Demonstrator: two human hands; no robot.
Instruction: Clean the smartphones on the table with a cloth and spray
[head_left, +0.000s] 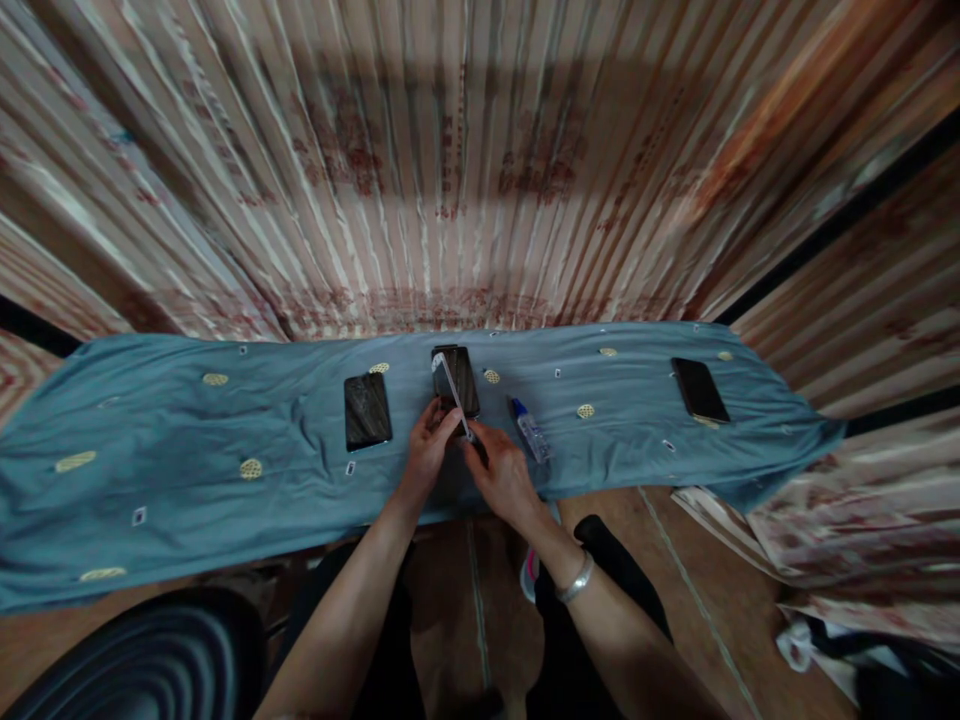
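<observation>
Both hands, left hand and right hand, pinch the near end of a thin glass sheet, tilted, its long axis running away over the phone on the blue cloth.

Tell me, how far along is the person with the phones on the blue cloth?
Nothing looks finished that I can tell. In hand: the left hand and right hand hold a thin clear sheet, tilted up over the middle phone. It is not yet flat on the screen. The left phone and right phone lie untouched on the cloth; a small bottle waits beside the hands.
</observation>
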